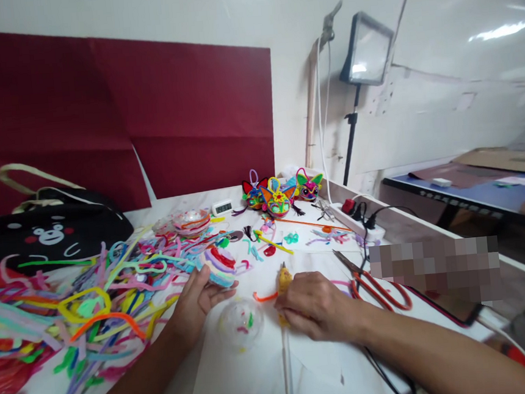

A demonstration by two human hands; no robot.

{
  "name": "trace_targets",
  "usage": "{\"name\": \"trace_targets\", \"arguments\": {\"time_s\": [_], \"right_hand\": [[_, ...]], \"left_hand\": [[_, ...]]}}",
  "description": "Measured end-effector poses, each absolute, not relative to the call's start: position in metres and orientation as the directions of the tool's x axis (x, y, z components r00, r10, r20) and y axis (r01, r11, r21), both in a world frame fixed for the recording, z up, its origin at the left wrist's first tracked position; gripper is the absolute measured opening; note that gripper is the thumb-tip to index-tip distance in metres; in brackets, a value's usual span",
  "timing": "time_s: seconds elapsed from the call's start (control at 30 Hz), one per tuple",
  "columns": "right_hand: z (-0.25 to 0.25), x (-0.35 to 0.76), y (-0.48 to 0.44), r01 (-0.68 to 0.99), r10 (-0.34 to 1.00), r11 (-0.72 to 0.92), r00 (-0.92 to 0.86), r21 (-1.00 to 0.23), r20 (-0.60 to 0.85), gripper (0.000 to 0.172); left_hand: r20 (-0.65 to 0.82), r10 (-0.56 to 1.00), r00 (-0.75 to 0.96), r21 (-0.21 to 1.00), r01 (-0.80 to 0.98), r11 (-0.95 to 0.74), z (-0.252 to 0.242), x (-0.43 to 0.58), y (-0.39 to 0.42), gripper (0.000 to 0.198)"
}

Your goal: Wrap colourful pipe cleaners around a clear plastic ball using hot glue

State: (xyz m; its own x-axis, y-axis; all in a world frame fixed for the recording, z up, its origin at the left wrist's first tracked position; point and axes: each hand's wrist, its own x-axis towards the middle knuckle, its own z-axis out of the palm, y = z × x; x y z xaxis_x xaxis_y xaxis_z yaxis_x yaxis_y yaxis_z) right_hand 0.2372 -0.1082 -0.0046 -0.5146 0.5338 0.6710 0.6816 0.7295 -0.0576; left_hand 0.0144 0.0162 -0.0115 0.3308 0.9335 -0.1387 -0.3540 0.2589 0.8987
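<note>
My left hand (197,301) is closed around the lower edge of a rounded piece (220,267) covered in rows of red, white, lilac and blue pipe cleaner. To its right, my right hand (311,303) has its fingers wrapped round a yellow hot glue gun (285,276), whose dark tip points away from me; most of its body is hidden. An orange pipe cleaner (266,296) lies between the hands. A clear plastic dome (241,324) with small coloured bits showing through it rests on a white sheet (222,372) below my left hand.
Loose pipe cleaners (128,294) heap up on the left beside a black bag (48,225). Orange-handled scissors (375,282) and a phone or tablet (455,303) lie right. Finished animal-face ornaments (278,198), a small timer (222,208) and a power strip (359,222) stand farther back.
</note>
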Motion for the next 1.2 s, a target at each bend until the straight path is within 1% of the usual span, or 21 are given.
{"name": "trace_targets", "arguments": {"time_s": [0.23,0.47,0.6,0.87,1.07,1.13,1.2], "right_hand": [[-0.006,0.237,-0.107,0.681,0.528,0.731,-0.53,-0.038,0.664,0.016],[-0.005,0.237,-0.108,0.684,0.529,0.728,-0.517,-0.047,0.673,0.017],[-0.006,0.237,-0.109,0.677,0.535,0.733,-0.512,-0.067,0.672,0.017],[-0.004,0.237,-0.111,0.652,0.538,0.751,-0.516,-0.102,0.667,0.017],[-0.005,0.237,-0.111,0.66,0.532,0.745,-0.503,-0.095,0.681,0.015],[-0.005,0.237,-0.112,0.677,0.541,0.727,-0.461,-0.115,0.704,0.012],[-0.004,0.236,-0.113,0.698,0.569,0.697,-0.399,-0.163,0.719,0.011]], "left_hand": [[-0.135,0.937,0.321,0.905,-0.344,0.248,-0.013,0.014,0.017,0.023],[-0.139,0.936,0.323,0.904,-0.345,0.253,-0.012,0.014,0.016,0.025],[-0.106,0.934,0.341,0.912,-0.34,0.228,-0.013,0.014,0.015,0.028],[0.02,0.921,0.388,0.942,-0.316,0.112,-0.018,0.012,0.007,0.044],[0.075,0.875,0.478,0.951,-0.297,0.081,-0.009,0.017,-0.007,0.067],[0.133,0.862,0.489,0.956,-0.294,0.019,-0.007,0.018,-0.012,0.069],[0.186,0.844,0.502,0.965,-0.254,-0.062,-0.005,0.018,-0.015,0.075]]}}
